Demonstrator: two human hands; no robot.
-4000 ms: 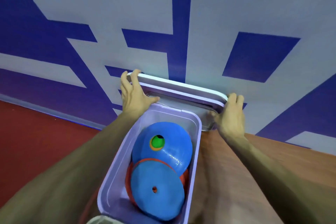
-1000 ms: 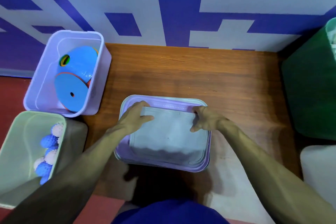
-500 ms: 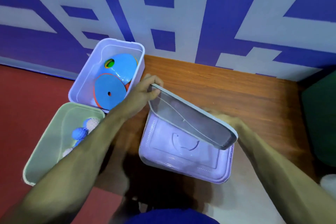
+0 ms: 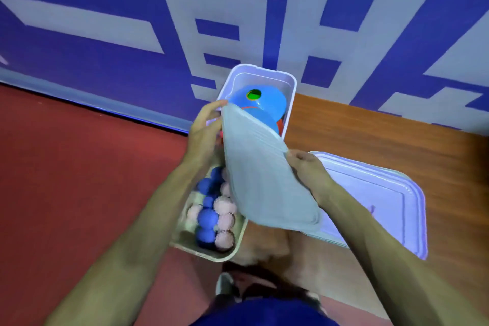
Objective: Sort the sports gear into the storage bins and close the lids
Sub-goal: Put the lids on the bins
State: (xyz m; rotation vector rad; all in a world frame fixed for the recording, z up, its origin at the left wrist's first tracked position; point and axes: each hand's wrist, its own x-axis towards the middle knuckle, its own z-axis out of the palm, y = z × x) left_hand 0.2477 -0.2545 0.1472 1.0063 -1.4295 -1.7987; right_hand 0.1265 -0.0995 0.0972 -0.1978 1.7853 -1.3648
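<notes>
Both hands, left hand (image 4: 205,132) and right hand (image 4: 308,171), grip the grey lid (image 4: 264,174). Lid-closing step. Next: lower it squarely onto the ball bin (image 4: 211,253) beneath the left hand.

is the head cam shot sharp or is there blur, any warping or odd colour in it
Head view: soft motion blur throughout, worst on the grey lid gripped by the left hand and right hand; the balls in the green bin look fuzzy; wide-angle warping bends the wall edge and forearms; bluish-violet cast, with a glow along the wall base; shadow darkens the wooden table at far right.
</notes>
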